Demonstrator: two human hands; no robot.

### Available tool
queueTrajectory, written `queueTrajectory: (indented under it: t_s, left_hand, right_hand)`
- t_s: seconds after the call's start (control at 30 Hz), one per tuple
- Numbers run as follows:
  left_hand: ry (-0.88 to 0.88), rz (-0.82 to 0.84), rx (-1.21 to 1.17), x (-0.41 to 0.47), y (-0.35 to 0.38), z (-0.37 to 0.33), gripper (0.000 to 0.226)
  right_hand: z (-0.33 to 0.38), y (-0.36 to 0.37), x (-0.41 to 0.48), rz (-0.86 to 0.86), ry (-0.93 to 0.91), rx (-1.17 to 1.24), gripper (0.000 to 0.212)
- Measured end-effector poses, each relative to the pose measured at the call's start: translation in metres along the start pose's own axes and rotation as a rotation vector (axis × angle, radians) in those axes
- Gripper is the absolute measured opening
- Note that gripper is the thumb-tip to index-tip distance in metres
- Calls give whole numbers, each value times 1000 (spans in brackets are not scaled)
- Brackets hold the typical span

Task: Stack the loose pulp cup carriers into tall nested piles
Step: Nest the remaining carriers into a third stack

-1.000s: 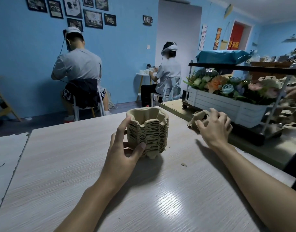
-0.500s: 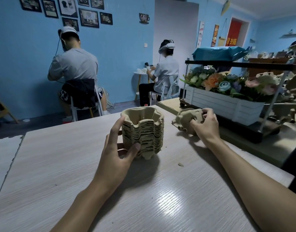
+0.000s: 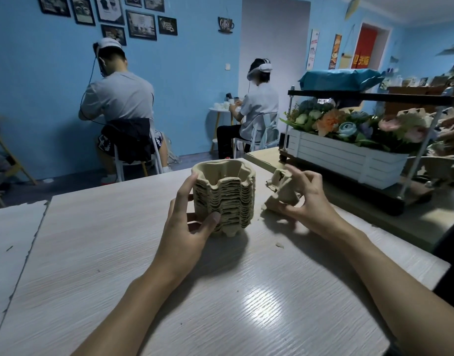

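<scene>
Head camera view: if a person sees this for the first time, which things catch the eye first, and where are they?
First comes the nested pile of pulp carriers, standing in the middle of the pale wooden table and gripped at its side by the left hand. Just to its right, the right hand holds one loose carrier, tilted. Farther back on the right stands a white box of flowers.

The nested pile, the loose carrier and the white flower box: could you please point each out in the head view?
nested pile (image 3: 228, 201), head view, middle of its ribbed front wall.
loose carrier (image 3: 282, 191), head view, its bare pulp side.
white flower box (image 3: 344, 160), head view, its slatted front wall.
</scene>
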State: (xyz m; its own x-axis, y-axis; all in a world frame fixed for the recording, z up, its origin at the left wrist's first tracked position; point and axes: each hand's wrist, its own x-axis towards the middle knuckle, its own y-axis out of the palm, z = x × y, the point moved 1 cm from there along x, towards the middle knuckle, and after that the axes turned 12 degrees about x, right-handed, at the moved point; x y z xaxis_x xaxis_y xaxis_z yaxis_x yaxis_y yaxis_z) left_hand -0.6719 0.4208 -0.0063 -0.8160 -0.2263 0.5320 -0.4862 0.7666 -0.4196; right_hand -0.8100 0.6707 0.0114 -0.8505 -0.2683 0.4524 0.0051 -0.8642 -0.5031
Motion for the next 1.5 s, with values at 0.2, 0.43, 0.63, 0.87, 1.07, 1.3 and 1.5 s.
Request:
queueTrajectory:
  t_s: [0.2, 0.43, 0.63, 0.87, 1.07, 1.3, 1.5]
  left_hand:
    - [8, 6, 8, 0, -1, -1, 77]
    - [21, 4, -16, -1, -1, -1, 78]
    - [11, 14, -28, 1, -1, -1, 77]
    - [11, -18, -56, 0, 0, -1, 86]
    - [4, -12, -6, 0, 0, 1, 84]
    - [7, 18, 10, 0, -2, -1, 78]
    - [-2, 16, 6, 0, -1, 2, 77]
  right_hand:
    - [12, 10, -5, -156, -25, 13, 58]
    - [74, 8, 1, -343, -159, 664, 53]
    - [122, 38, 10, -154, -232, 745, 48]
    - [105, 53, 8, 13, -136, 668, 56]
    - [85, 45, 17, 17, -93, 563, 45]
    - [0, 31, 61, -270, 118, -89, 48]
    - [-32, 29, 68, -260, 267, -216, 53]
